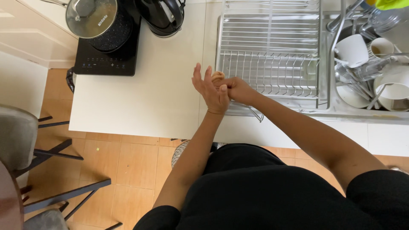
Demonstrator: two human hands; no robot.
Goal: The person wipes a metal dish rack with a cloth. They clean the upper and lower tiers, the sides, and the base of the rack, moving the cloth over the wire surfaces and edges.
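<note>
At the counter's (140,98) edge, just in front of the dish rack (268,51), we see a small tan thing (218,76), perhaps a glove or a cloth, bunched between two bare hands. The right hand (239,89) is closed around its lower edge, fingers curled tight; the left hand (209,87) stands upright beside it, fingers spread and pointing away from us, the tan material showing just past the fingertips. We cannot tell what the thing is, since most of it is hidden by the hands. We judge the step in hand to be drawing it along the left hand, with the right doing the pulling; whether on or off, one frame does not settle. The next move, in our view, calls for a steady grip from the right and a left hand kept open and stiff.

The rack is bare of dishes. To its right the sink (366,108) is crowded with white cups (352,50), bowls and glassware. To the left sit a black hob (106,59) with a lidded pan (91,17) and a dark kettle (164,15). Below are tan floor tiles and grey chairs (17,136).
</note>
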